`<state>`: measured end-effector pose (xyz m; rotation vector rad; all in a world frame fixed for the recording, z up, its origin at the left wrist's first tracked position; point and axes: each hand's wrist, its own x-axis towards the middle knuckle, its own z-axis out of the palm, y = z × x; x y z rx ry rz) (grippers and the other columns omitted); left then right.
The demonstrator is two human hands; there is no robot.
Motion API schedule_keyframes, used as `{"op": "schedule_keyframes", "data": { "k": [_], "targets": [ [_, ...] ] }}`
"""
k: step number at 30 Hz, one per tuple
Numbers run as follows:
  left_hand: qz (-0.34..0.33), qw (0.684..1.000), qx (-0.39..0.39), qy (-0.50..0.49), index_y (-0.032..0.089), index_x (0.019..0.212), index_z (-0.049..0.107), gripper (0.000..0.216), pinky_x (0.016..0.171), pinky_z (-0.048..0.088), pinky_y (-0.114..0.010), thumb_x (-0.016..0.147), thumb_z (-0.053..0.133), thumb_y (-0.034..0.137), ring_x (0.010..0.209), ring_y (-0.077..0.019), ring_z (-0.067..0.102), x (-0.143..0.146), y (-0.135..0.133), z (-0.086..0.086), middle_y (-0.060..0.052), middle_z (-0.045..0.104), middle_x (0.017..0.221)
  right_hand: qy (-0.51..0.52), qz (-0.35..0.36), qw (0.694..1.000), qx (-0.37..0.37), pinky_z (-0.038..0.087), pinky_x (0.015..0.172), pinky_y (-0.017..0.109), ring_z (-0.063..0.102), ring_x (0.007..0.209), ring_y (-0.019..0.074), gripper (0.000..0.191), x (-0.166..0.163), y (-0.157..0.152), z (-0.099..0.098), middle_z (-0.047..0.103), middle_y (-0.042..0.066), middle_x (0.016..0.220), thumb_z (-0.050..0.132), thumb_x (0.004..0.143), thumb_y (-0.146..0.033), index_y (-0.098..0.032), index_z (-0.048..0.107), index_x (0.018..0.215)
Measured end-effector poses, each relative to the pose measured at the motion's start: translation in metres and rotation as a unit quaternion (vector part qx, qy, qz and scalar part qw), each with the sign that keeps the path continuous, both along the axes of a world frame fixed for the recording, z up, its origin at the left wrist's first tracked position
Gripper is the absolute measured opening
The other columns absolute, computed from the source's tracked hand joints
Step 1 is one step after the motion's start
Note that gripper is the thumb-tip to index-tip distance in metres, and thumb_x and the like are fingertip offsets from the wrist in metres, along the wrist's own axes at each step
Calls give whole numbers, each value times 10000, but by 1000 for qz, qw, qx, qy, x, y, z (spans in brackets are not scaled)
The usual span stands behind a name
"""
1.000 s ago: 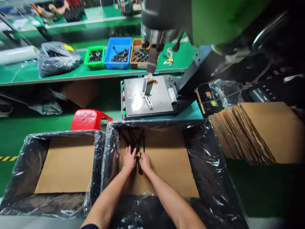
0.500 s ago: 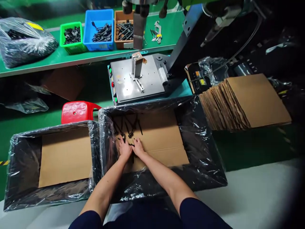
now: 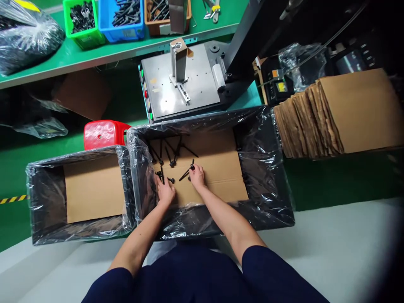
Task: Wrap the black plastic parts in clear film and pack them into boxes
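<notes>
Both hands are working inside the larger plastic-lined black bin [image 3: 263, 181], standing apart from each other over a flat cardboard sheet [image 3: 217, 162]. The right hand [image 3: 197, 176] is pinching a thin black rod-like part [image 3: 184, 173] between thumb and fingers, just above the sheet or touching it; I am not able to tell which. The left hand [image 3: 166, 192] is lying low near the bin's left wall, its fingers touching a small cluster of black pieces [image 3: 162, 174]; whether it is gripping any, I cannot tell. Further black rods [image 3: 172, 162] are lying at varied angles toward the far left corner of the sheet.

A smaller lined bin [image 3: 47, 193] is standing directly beside, on the left, with another cardboard sheet [image 3: 94, 189] covering its floor. A red stool [image 3: 100, 135] is standing behind it. Beyond the larger bin, a metal block [image 3: 179, 61] is standing upright on a machine plate [image 3: 202, 90]. Stacked cardboard [image 3: 362, 111] is sitting to the right.
</notes>
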<state>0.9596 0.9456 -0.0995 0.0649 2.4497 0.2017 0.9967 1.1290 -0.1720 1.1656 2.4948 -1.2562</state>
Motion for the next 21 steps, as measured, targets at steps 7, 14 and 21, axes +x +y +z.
{"op": "schedule_keyframes", "data": {
  "k": [7,14,21],
  "targets": [
    [-7,997,75,13,119,1544,413,719,1207,333,-495,850,592,183,1536,-366,290,2,18,-22,-252,190,1679,-23,-10,988,-151,582,898,397,696,945,213,713,-4,-41,-7,681,131,1147,584,808,-160,-150,414,1500],
    [-23,993,108,33,111,1379,611,516,1218,346,-428,867,575,156,1500,-329,376,-23,18,-22,-231,219,1675,26,15,984,-178,559,988,385,697,1133,202,659,-27,-19,-4,640,171,1357,498,861,-135,-194,420,1513],
    [22,981,192,-23,146,1199,706,411,1223,351,-376,800,621,93,1484,-275,419,8,-11,13,-192,369,1626,-110,66,986,-111,562,774,330,718,799,213,258,51,18,34,723,45,816,572,790,-122,-197,684,1011]
  ]
}}
